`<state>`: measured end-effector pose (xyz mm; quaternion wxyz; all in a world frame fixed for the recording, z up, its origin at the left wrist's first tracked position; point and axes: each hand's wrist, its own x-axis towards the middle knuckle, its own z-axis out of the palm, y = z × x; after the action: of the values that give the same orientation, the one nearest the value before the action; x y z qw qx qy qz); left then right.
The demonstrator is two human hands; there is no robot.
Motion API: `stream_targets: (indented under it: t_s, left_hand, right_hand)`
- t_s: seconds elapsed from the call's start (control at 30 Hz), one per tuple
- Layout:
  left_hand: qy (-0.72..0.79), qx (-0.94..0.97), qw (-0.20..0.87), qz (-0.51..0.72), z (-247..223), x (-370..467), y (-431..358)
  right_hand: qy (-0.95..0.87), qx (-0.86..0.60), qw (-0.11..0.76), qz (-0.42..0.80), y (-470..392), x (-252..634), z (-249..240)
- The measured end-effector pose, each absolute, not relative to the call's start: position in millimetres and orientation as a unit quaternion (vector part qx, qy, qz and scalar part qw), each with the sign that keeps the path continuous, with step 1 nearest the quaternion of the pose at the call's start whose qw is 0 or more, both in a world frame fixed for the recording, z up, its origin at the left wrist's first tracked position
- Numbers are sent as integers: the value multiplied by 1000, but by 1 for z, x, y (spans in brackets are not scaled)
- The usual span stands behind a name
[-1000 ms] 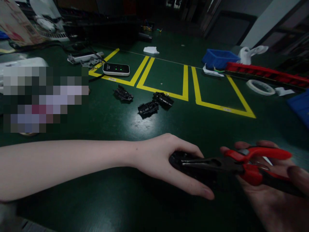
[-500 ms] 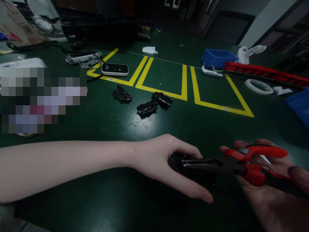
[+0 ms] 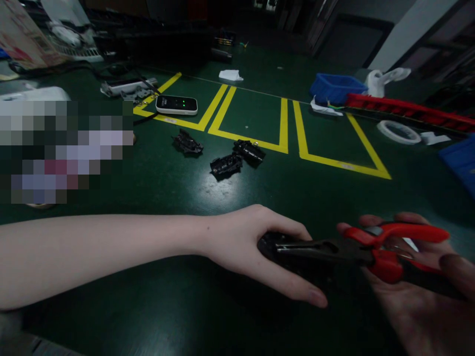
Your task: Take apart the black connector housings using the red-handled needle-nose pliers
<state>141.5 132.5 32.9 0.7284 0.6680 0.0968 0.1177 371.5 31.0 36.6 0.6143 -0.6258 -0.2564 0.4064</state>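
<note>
On the green tabletop (image 3: 148, 316), the left hand (image 3: 248, 244) gripped a black part (image 3: 266, 244) while the right hand's (image 3: 419, 306) fingers curled round red-handled pliers (image 3: 388, 267), tips over it. Work there seemed underway; whether the three black pieces (image 3: 225, 165) beyond were finished was unclear.

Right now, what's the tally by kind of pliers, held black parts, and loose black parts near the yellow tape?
Pliers, in the right hand: 1
Held black part, in the left hand, partly hidden: 1
Loose black parts: 3
Total: 5
</note>
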Motion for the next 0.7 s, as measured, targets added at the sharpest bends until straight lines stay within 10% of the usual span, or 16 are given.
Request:
stream_targets:
  t_s: [0.47,0.7]
  left_hand:
    - [110,671,721,134,37,141,132]
    - [165,874,418,183,33,142,134]
  right_hand:
    - [-313,-591,603,435,30,379,34]
    - [-357,-543,626,432,31,377,46]
